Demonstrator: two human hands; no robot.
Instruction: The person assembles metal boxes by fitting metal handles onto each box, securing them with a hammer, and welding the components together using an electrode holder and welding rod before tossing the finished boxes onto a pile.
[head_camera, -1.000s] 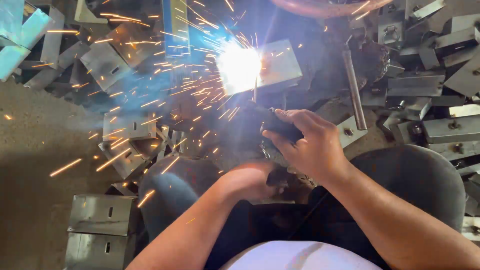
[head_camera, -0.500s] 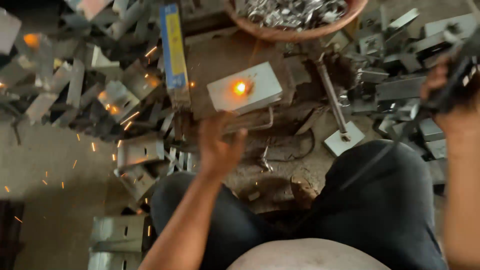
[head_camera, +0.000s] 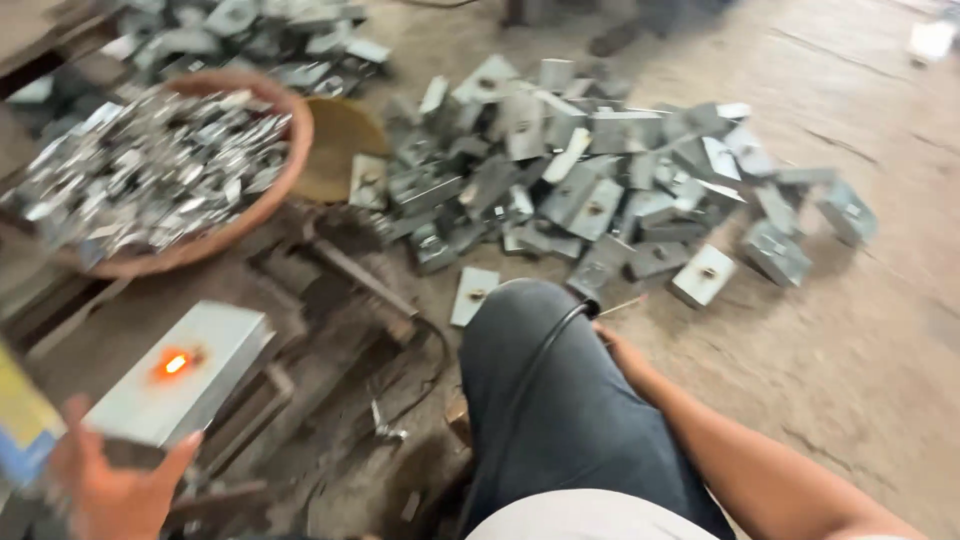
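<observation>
One grey metal plate (head_camera: 180, 372) with glowing orange weld spot, lower left | left hand (head_camera: 115, 485) gripping near edge | right hand (head_camera: 622, 350) beside knee, grip unclear | many plates (head_camera: 620, 190) heaped on floor, unwelded.

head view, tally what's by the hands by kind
hands: 2, left hand and right hand
grey metal piece with a glowing spot: 1
round basin of small metal bits: 1
black cable: 1
total: 5
</observation>
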